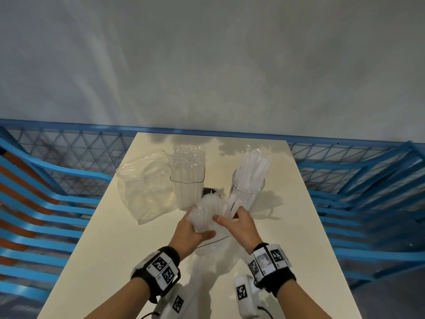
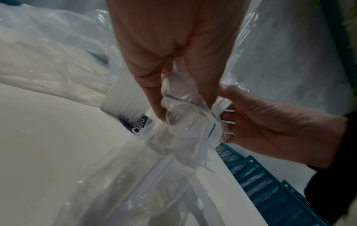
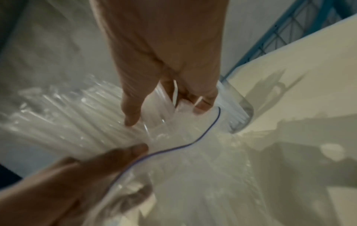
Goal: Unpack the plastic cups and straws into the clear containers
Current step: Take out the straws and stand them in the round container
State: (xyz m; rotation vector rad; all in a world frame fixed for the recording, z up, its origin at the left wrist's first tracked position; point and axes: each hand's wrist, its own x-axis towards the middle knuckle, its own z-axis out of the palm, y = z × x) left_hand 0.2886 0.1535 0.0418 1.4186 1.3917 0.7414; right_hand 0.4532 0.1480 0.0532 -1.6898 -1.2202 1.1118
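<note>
**Both hands on the straw bag, above the near middle of the table**

A clear zip bag of white straws (image 1: pixel 208 215) is held up over the white table (image 1: pixel 110 238), just in front of the two clear containers. The left hand (image 1: pixel 190 231) grips the bag from below and the side, fingers curled round the crumpled plastic; the left wrist view shows them bunching the film near its blue zip line. The right hand (image 1: pixel 239 224) is at the bag's open mouth, thumb on the outside and fingers curled round a few straws (image 3: pixel 174 93) that poke out past them.

Behind the bag, to the left, stands a square clear container (image 1: pixel 187 180) already holding straws still in crinkled wrap. To the right stands a round clear container (image 1: pixel 248 187) with loose white straws fanning out of its top. A large limp plastic bag (image 1: pixel 142 187) lies against the square container's left side. A dark purple label shows low between the containers; what it belongs to cannot be told.

Blue metal frames with mesh (image 1: pixel 345 180) flank the table on both sides, with a grey wall beyond.
</note>
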